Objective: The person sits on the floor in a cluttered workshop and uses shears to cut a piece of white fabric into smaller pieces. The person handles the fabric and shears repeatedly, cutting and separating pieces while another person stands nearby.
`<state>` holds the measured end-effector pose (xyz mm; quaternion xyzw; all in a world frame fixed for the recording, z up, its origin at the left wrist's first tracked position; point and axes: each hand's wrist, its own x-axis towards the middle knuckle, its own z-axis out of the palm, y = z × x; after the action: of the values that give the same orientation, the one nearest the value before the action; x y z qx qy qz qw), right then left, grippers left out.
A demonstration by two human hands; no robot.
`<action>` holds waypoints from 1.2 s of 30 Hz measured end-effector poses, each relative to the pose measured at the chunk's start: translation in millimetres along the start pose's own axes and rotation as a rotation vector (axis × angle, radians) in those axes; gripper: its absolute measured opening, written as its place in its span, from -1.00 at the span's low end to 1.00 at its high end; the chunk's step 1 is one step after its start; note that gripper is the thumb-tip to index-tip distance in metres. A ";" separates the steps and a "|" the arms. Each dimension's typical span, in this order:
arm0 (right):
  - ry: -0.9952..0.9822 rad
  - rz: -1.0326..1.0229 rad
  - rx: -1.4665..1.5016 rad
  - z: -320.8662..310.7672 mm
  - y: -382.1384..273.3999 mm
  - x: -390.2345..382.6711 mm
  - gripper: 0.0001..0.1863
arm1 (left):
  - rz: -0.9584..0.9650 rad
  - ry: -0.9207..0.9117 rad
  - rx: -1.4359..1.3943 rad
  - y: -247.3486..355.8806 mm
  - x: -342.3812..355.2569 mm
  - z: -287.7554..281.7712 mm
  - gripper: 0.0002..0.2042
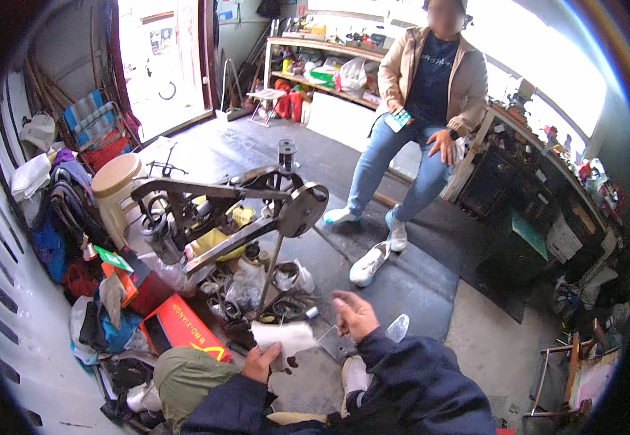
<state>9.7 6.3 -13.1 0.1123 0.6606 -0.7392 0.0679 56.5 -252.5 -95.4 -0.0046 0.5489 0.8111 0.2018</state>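
Observation:
My left hand (264,361) grips a white piece of material (283,335), with small dark brown bits hanging below it. To its right my right hand (352,316) is raised with bent fingers, closed on what looks like a thin thread running toward the white piece. Just ahead stands a black iron hand-cranked sewing machine (253,191) with a round wheel and a pole, among bags and small parts. A red box (173,330) lies left of my left hand. A loose white shoe (369,264) lies on the mat beyond my right hand.
A seated person (423,94) holds a phone, facing me. A stool (116,171), folded chair and piled bags crowd the left. Shelves (324,82) stand at the back beside a bright doorway. A cluttered workbench (532,188) runs along the right, with a wooden chair (574,377) nearer.

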 end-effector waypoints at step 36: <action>0.333 0.739 -0.439 -144.3 426.5 -310.3 -0.58 | -0.099 0.087 0.358 -28.8 20.9 16.0 -0.54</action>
<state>426.4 84.1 -358.6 0.4404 0.7190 -0.4801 0.2421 50.4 -222.4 -119.4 -0.0307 0.6919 0.6886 0.2151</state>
